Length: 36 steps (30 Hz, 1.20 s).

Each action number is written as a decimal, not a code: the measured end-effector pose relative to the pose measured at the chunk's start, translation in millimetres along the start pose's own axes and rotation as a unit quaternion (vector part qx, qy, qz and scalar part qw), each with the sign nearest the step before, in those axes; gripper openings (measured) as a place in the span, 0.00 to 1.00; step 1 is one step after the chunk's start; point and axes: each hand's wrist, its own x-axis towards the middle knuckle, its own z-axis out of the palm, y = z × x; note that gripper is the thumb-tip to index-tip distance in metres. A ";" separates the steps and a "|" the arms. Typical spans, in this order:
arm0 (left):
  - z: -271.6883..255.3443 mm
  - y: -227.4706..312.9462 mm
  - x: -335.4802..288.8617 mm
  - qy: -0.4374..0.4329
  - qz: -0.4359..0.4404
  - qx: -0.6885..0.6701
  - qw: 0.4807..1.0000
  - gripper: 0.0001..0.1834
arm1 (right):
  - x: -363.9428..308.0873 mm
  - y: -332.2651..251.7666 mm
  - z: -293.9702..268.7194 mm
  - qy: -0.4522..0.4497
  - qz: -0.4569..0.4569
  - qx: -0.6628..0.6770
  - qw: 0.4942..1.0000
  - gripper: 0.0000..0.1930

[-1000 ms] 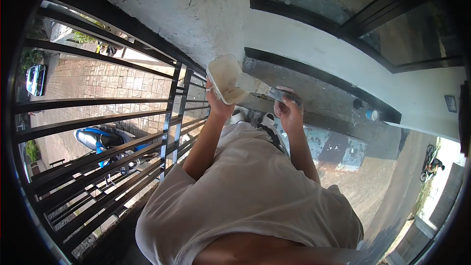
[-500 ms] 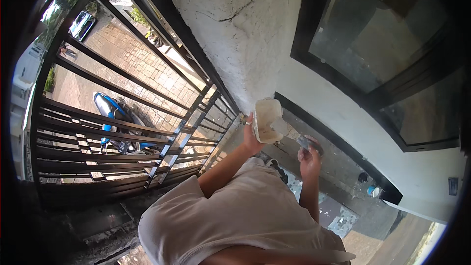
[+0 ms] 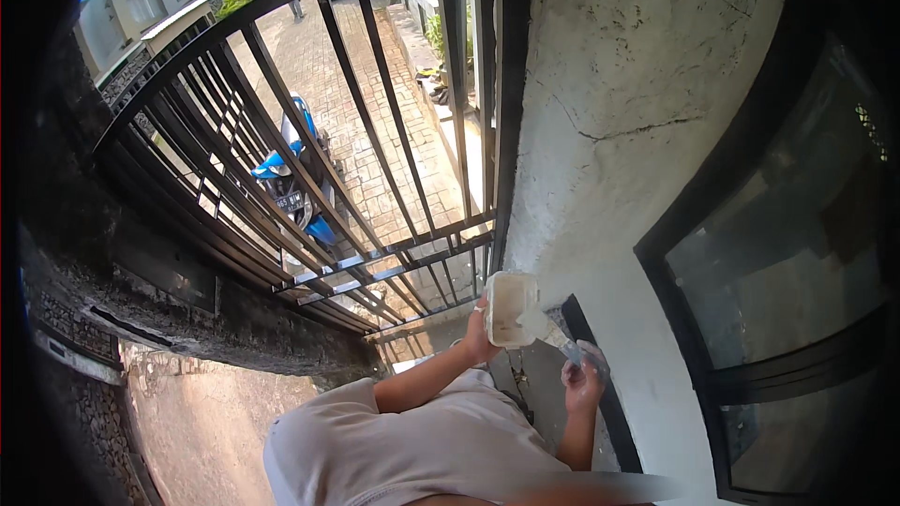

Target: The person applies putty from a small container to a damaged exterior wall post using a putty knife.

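Observation:
My left hand holds a cream plastic tub by its left side, with the fingers wrapped round the outside. The tub is tilted so its pale, smeared inside shows. My right hand grips the grey-blue handle of a putty knife. White paste seems to coat the blade, which reaches to the tub's right rim; whether it touches the rim I cannot tell. Pale smears mark the fingers of my right hand.
A black barred metal gate stands ahead and to the left. Behind it a blue motorcycle is parked on brick paving. A cracked white wall rises to the right, with a dark-framed window and a black strip low down.
My view has turned, so the gate and motorcycle now appear further right and more upright. Both hands sit lower in the picture, still holding the tub and the putty knife close together.

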 end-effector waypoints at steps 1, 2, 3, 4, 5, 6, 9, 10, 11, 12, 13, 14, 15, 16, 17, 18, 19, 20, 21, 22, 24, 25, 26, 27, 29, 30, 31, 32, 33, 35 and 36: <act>-4.3 2.2 -3.7 0.001 0.013 -0.006 1.000 0.39 | 4.8 -0.4 4.3 -0.012 0.000 -0.004 1.000 0.22; -8.3 5.6 -5.4 0.019 0.012 -0.002 1.000 0.39 | 8.8 -1.3 8.7 -0.015 0.016 -0.010 1.000 0.21; -11.4 9.8 -6.0 0.019 0.016 -0.003 1.000 0.40 | 12.1 -1.6 13.8 -0.020 0.024 -0.017 0.999 0.20; -13.8 12.2 -7.3 0.015 0.017 -0.005 1.000 0.41 | 15.9 -1.6 19.0 -0.035 0.025 -0.025 0.999 0.19; -14.7 14.6 -6.3 0.014 0.023 -0.005 1.000 0.41 | 18.8 -1.7 23.6 -0.026 0.031 -0.016 0.999 0.17; -14.0 16.4 -3.1 0.008 0.016 -0.006 1.000 0.42 | 20.2 -1.3 27.7 -0.026 0.033 -0.009 0.999 0.16; -8.7 19.5 3.4 0.009 0.004 0.011 1.000 0.43 | 22.8 2.9 36.6 -0.019 0.037 -0.002 0.999 0.15; -6.3 20.5 5.1 0.012 -0.002 0.024 1.000 0.44 | 23.3 5.4 38.8 -0.019 0.036 -0.008 0.999 0.15; -4.0 23.2 7.1 -0.005 0.003 0.040 0.999 0.44 | 24.0 7.9 40.8 -0.026 0.024 -0.012 0.999 0.16; -2.1 26.3 8.6 0.001 -0.010 0.042 0.999 0.44 | 24.0 11.2 43.2 -0.012 0.022 -0.013 1.000 0.16; -0.8 30.1 10.2 -0.014 -0.015 0.049 0.999 0.43 | 24.7 14.4 46.1 0.005 0.037 0.003 0.999 0.16; -0.6 35.8 12.3 -0.039 -0.011 0.057 0.998 0.43 | 24.8 17.6 49.2 0.016 0.039 0.021 0.999 0.16; -0.9 41.0 15.0 -0.037 -0.023 0.043 0.998 0.43 | 26.6 20.6 52.7 0.028 0.035 0.039 0.998 0.16; -2.8 45.4 16.3 -0.046 -0.026 0.029 0.998 0.42 | 27.4 23.6 56.6 0.030 0.023 0.035 0.999 0.16; -5.9 50.6 18.8 -0.073 -0.024 0.011 0.997 0.42 | 31.5 27.2 62.1 0.033 0.018 0.048 0.998 0.16; -10.9 55.8 21.3 -0.073 -0.030 -0.006 0.997 0.41 | 32.1 30.9 67.0 0.044 0.016 0.057 0.997 0.16; -17.6 62.9 23.8 -0.044 -0.052 0.015 0.998 0.40 | 32.6 35.1 72.5 0.055 0.016 0.065 0.996 0.16; -24.5 71.6 27.6 -0.049 -0.067 0.024 0.996 0.40 | 35.5 38.6 78.2 0.055 0.003 0.063 0.997 0.16; -32.8 78.2 28.4 -0.034 -0.081 0.039 0.995 0.40 | 38.0 42.9 84.5 0.056 -0.006 0.060 0.997 0.16; -39.8 84.7 30.6 -0.045 -0.082 0.030 0.995 0.39 | 41.1 47.6 91.7 0.055 -0.015 0.057 0.997 0.16; -49.8 98.6 37.5 -0.064 -0.067 0.022 0.995 0.38 | 47.7 56.7 107.2 0.052 -0.009 0.080 0.995 0.15; -53.2 106.9 40.4 -0.035 -0.065 0.019 0.997 0.39 | 53.8 60.4 115.8 0.045 -0.012 0.090 0.995 0.15; -56.5 114.9 41.8 -0.031 -0.055 0.011 0.998 0.39 | 58.8 64.6 124.8 0.047 -0.006 0.096 0.994 0.14; -57.3 124.2 45.9 -0.050 -0.041 -0.003 0.998 0.39 | 63.5 68.2 133.8 0.045 -0.001 0.095 0.994 0.13; -58.1 144.2 52.4 -0.057 -0.046 -0.006 0.997 0.40 | 70.8 76.6 152.3 0.056 0.000 0.089 0.994 0.13; -58.4 152.0 54.2 -0.063 -0.039 -0.014 0.997 0.40 | 74.2 79.8 159.9 0.035 -0.005 0.085 0.996 0.13; -58.9 159.9 55.8 -0.087 -0.028 -0.028 0.995 0.41 | 76.1 84.9 167.7 0.048 0.011 0.085 0.995 0.13; -59.4 168.3 58.0 -0.080 -0.022 -0.008 0.997 0.41 | 78.2 89.9 174.3 0.049 0.011 0.080 0.996 0.13; -59.8 174.6 60.3 -0.059 -0.026 0.001 0.998 0.41 | 79.2 96.1 179.7 0.050 0.013 0.076 0.996 0.13; -63.4 186.0 63.1 -0.061 -0.030 -0.005 0.998 0.41 | 81.1 108.8 184.8 0.051 0.014 0.086 0.995 0.12; -65.2 191.5 65.6 -0.059 -0.044 -0.009 0.997 0.40 | 82.1 117.3 185.8 0.066 0.011 0.093 0.993 0.12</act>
